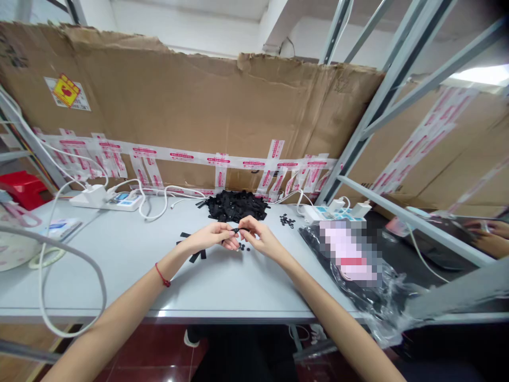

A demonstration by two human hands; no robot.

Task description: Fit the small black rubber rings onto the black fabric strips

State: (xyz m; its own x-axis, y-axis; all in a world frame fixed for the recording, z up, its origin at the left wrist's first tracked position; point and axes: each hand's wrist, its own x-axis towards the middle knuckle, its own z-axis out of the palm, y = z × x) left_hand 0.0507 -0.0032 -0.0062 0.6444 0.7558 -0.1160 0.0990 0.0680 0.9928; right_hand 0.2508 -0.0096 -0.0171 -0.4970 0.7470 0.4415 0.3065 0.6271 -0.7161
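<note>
Both hands meet over the middle of the grey table, in front of a heap of black strips (237, 206). Between them is a small black piece (236, 230). My left hand (218, 235) pinches its left end, and my right hand (256, 233) has its fingers closed on the right end. Small round black parts (244, 247) lie just below the fingers. Several loose black strips (198, 254) are spread beneath and beside my left hand. A scatter of small black pieces (287, 220) sits right of the heap.
Power strips (129, 201) with white cables stand at the back left and right. A clear plastic bag (387, 302) lies at the right. A red object (24, 190) is at far left. Beyond the metal frame, another person's hand (491, 239) shows.
</note>
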